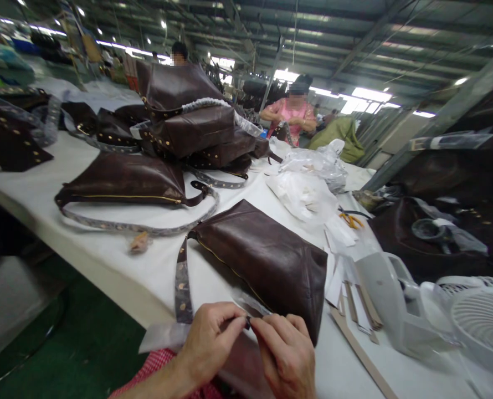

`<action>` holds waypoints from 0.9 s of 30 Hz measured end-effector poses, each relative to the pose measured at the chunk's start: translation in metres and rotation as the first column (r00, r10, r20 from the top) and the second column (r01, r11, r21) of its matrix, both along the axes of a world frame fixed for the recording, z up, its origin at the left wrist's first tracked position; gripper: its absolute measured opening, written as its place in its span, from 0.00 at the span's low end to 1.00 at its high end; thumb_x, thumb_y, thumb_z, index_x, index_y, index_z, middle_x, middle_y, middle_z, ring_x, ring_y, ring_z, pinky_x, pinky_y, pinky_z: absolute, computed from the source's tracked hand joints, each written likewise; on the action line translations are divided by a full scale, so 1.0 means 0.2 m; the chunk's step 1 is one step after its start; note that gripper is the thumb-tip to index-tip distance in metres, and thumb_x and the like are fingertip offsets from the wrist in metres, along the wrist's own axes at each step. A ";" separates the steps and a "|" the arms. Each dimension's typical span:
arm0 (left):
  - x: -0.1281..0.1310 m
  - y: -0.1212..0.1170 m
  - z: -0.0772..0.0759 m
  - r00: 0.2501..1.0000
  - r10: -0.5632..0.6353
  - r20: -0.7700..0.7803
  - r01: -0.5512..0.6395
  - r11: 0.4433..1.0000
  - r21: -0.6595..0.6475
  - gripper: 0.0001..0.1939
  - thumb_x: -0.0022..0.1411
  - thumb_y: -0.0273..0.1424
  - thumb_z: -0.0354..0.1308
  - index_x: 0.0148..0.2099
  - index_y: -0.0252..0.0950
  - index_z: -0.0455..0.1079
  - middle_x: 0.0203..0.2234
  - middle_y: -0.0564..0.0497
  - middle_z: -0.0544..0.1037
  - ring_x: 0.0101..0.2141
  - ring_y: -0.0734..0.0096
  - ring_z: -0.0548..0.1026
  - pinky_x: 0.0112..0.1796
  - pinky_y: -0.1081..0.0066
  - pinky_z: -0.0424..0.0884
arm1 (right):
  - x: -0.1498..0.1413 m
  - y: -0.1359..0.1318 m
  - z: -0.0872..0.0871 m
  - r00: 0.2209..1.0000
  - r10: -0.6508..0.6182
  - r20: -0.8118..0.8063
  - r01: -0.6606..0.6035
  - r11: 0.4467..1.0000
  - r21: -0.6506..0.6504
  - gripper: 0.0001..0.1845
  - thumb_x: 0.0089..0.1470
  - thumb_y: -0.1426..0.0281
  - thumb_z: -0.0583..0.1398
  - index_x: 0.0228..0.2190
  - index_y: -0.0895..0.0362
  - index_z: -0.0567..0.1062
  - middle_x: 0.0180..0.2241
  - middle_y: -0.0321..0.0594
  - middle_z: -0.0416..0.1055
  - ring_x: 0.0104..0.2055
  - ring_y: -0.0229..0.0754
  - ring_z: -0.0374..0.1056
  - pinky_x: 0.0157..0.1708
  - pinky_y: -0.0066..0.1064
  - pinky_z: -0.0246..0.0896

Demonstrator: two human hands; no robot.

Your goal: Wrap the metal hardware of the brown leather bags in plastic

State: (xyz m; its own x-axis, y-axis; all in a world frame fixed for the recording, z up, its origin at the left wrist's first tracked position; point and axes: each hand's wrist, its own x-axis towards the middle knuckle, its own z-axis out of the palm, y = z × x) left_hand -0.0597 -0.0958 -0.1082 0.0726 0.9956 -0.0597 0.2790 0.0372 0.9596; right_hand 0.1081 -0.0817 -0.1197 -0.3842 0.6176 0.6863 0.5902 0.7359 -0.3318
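At the table's near edge, my left hand (211,341) and my right hand (286,352) meet with fingers closed. Between the fingertips they pinch a small dark piece (247,322), too small to make out fully. Just beyond them lies a dark brown leather handbag (267,249) on its side, its brass zipper facing me. Its studded strap (183,282), wrapped in clear film, runs down on the left towards my left wrist. A sheet of plastic film (163,337) sticks out beside that wrist. What lies beneath my hands is partly hidden.
Another brown handbag (126,177) lies to the left, with a heap of bags (196,127) behind it. Crumpled plastic bags (308,188), orange-handled scissors (350,220), card strips (360,305) and a white fan (479,316) are on the right. A person in pink (290,116) works across the table.
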 end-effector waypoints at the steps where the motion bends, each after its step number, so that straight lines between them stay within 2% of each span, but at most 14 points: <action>1: 0.00 0.00 -0.01 0.999 0.034 0.035 -0.034 0.999 -0.013 0.12 0.59 0.34 0.54 0.30 0.36 0.76 0.27 0.50 0.80 0.31 0.66 0.74 0.35 0.72 0.67 | 0.00 0.00 0.00 1.000 0.003 0.010 -0.003 1.000 0.014 0.12 0.59 0.77 0.52 0.36 0.56 0.75 0.24 0.37 0.71 0.26 0.37 0.65 0.32 0.34 0.48; 4: 0.01 0.00 -0.05 0.987 0.119 0.107 -0.114 0.992 -0.053 0.11 0.57 0.34 0.55 0.27 0.35 0.74 0.24 0.50 0.78 0.30 0.65 0.74 0.34 0.72 0.67 | -0.02 0.00 0.00 0.999 0.015 0.032 -0.018 0.998 0.065 0.14 0.59 0.78 0.50 0.36 0.57 0.75 0.25 0.38 0.71 0.27 0.38 0.66 0.32 0.34 0.49; 6: 0.01 0.00 -0.06 0.986 0.112 0.122 -0.107 0.993 -0.051 0.11 0.57 0.34 0.55 0.28 0.35 0.75 0.25 0.50 0.79 0.31 0.65 0.74 0.35 0.72 0.67 | -0.02 0.00 0.00 0.999 0.024 0.027 -0.025 0.998 0.058 0.14 0.60 0.77 0.50 0.35 0.57 0.75 0.24 0.37 0.70 0.26 0.38 0.64 0.32 0.34 0.48; 11: -0.03 0.04 -0.03 0.983 -0.158 0.091 0.156 0.987 0.028 0.12 0.60 0.35 0.54 0.34 0.37 0.78 0.30 0.49 0.81 0.34 0.65 0.75 0.40 0.72 0.68 | 0.02 0.07 0.06 0.993 0.073 0.092 -0.053 0.976 -0.209 0.12 0.61 0.74 0.53 0.29 0.54 0.74 0.24 0.35 0.69 0.25 0.37 0.60 0.30 0.32 0.46; 14: -0.05 0.09 0.01 0.960 -0.280 0.006 0.279 0.958 0.066 0.14 0.61 0.36 0.53 0.34 0.37 0.78 0.29 0.49 0.80 0.31 0.67 0.74 0.36 0.73 0.66 | 0.06 0.13 0.13 0.976 0.140 0.165 -0.069 0.925 -0.373 0.09 0.59 0.74 0.56 0.29 0.53 0.75 0.25 0.33 0.70 0.27 0.37 0.62 0.32 0.31 0.48; 17: -0.05 0.14 0.04 0.938 -0.347 0.000 0.347 0.938 0.002 0.14 0.60 0.34 0.52 0.31 0.35 0.77 0.24 0.51 0.76 0.26 0.70 0.70 0.31 0.73 0.63 | 0.08 0.19 0.20 0.957 0.191 0.217 -0.059 0.864 -0.501 0.08 0.55 0.76 0.60 0.27 0.53 0.75 0.26 0.30 0.73 0.30 0.36 0.66 0.34 0.30 0.50; 22: -0.05 0.19 0.05 0.945 -0.261 0.199 0.307 0.917 -0.256 0.12 0.50 0.35 0.58 0.29 0.31 0.75 0.20 0.53 0.72 0.23 0.73 0.65 0.27 0.73 0.59 | 0.07 0.25 0.26 0.937 0.252 0.243 -0.052 0.786 -0.616 0.08 0.53 0.77 0.62 0.26 0.54 0.78 0.26 0.29 0.76 0.30 0.35 0.69 0.34 0.27 0.53; 25: -0.05 0.18 0.06 0.955 -0.226 0.192 0.273 0.922 -0.274 0.13 0.49 0.36 0.60 0.30 0.30 0.76 0.21 0.52 0.73 0.24 0.73 0.66 0.28 0.73 0.60 | 0.07 0.25 0.27 0.938 0.262 0.227 -0.045 0.742 -0.669 0.09 0.52 0.77 0.61 0.25 0.55 0.79 0.23 0.30 0.75 0.27 0.34 0.68 0.30 0.25 0.52; 27: -0.04 0.17 0.07 0.961 -0.245 0.125 0.269 0.934 -0.235 0.12 0.49 0.35 0.59 0.31 0.31 0.76 0.23 0.52 0.75 0.26 0.72 0.68 0.29 0.72 0.61 | 0.06 0.24 0.26 0.942 0.244 0.232 -0.026 0.741 -0.671 0.08 0.52 0.76 0.61 0.25 0.55 0.79 0.23 0.31 0.75 0.27 0.34 0.68 0.29 0.25 0.52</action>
State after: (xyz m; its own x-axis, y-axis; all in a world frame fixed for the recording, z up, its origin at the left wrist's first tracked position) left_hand -0.0685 -0.0620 -0.0933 0.3410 0.8966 -0.2827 0.2217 0.2155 0.9510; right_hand 0.1201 -0.0328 -0.0671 -0.6082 0.7935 -0.0201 0.6477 0.4815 -0.5904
